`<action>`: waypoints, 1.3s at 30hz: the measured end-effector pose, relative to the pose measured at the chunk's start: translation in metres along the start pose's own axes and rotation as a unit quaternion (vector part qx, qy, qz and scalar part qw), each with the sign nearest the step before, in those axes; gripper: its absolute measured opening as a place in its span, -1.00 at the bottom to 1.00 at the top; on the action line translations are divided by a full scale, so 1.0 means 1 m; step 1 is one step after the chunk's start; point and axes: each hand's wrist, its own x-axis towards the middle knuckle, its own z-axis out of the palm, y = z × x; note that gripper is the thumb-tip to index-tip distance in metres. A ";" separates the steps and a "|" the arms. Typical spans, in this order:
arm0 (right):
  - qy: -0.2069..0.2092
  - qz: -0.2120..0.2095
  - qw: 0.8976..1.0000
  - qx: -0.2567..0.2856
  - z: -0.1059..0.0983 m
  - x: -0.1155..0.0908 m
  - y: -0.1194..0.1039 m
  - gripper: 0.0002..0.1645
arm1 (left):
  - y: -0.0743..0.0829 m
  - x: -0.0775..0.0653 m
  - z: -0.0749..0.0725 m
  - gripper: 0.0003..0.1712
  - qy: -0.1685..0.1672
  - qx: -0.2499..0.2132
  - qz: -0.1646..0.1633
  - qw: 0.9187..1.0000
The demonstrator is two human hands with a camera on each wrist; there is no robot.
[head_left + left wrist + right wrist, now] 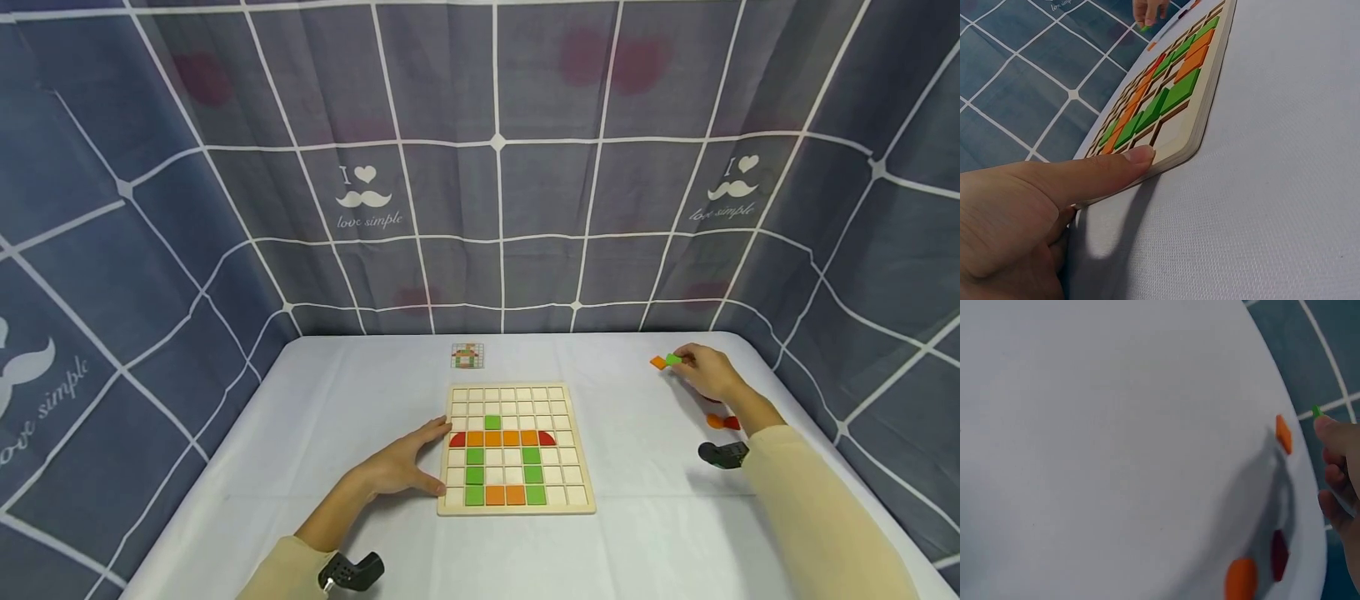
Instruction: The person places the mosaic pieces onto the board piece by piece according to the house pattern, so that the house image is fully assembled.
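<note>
A wooden grid board (581, 507) lies on the white table, holding several green and orange square tiles and two red curved tiles. My left hand (401, 462) rests at the board's left side, fingers extended and spread. In the left wrist view, the thumb (1100, 175) touches the rim near a corner. Far to the right, my right hand (708, 372) pinches a green tile (672, 359) between thumb and fingertips, above the table. An orange tile (657, 362) lies just beside the green one in the head view.
Closer in on the right lie an orange rounded tile (715, 421) and a red tile (732, 423), partly under the right forearm. A small pattern card (467, 356) lies behind the board. Dark checked curtains (450, 192) enclose the table's back and sides.
</note>
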 end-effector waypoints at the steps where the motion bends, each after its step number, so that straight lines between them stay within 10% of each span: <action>1: -0.002 -0.013 1.000 0.004 -0.002 0.002 -0.004 -0.61 | 0.000 0.000 0.000 0.25 0.001 0.001 0.002 1.000; 39: -0.122 -0.210 0.967 0.082 0.043 0.001 -0.147 -0.74 | 0.001 0.000 0.000 0.24 0.001 0.004 -0.004 1.000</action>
